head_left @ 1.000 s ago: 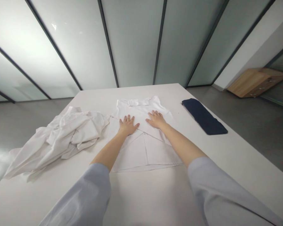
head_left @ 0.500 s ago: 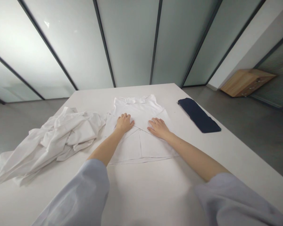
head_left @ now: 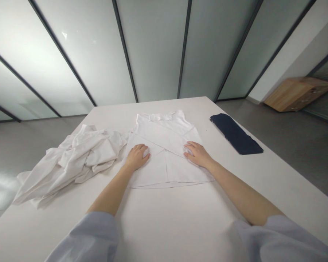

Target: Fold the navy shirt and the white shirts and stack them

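Note:
A white shirt (head_left: 164,134) lies flat and partly folded on the table, its collar at the far end and its hem toward me. The sleeves look folded across its middle, meeting in a low peak. My left hand (head_left: 137,156) rests on the shirt's left side, fingers stretched and a little spread. On the right side my right hand (head_left: 198,153) lies palm down, its fingers slightly curled on the cloth. Neither hand grasps anything.
A crumpled pile of white cloth (head_left: 79,156) lies left of the shirt, hanging over the table edge. To the right is a folded dark navy cloth (head_left: 236,134). The white table (head_left: 175,218) stands before frosted glass panels; a wooden cabinet (head_left: 295,94) is at the far right.
My hands have moved apart and toward me, from the middle of the shirt to its left and right sides. The view has shifted slightly.

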`<state>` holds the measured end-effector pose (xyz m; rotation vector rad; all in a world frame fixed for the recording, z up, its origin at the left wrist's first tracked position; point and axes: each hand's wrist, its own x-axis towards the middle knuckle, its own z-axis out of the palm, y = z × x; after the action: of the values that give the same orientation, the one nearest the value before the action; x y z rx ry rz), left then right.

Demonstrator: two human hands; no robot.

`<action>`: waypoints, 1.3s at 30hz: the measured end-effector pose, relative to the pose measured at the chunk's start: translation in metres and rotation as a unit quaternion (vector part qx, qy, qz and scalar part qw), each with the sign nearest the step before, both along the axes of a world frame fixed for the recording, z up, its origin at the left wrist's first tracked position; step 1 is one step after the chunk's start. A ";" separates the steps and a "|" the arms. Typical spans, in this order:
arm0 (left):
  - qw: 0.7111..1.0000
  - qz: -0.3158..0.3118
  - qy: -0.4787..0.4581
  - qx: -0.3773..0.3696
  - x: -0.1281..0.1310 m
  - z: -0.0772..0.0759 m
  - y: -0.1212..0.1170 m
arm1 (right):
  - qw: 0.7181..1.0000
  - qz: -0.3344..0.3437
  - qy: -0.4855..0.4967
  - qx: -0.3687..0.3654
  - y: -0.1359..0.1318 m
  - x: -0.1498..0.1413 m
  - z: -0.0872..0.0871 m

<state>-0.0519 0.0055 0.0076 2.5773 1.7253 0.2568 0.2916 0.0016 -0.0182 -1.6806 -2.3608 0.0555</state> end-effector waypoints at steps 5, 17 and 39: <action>1.000 -0.006 -0.005 -0.015 -0.003 -0.002 0.006 | 1.000 0.001 -0.005 -0.006 0.002 0.002 0.000; 0.997 0.054 0.060 -0.014 0.021 0.018 -0.012 | 0.998 0.061 -0.008 0.007 -0.009 -0.010 0.020; 0.998 0.038 0.052 -0.009 0.020 0.001 -0.008 | 0.999 0.042 -0.032 0.009 -0.008 -0.010 0.004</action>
<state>-0.0319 -0.0026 0.0086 2.5594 1.8527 0.1096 0.2813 -0.0061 -0.0141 -1.5987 -2.4701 -0.0058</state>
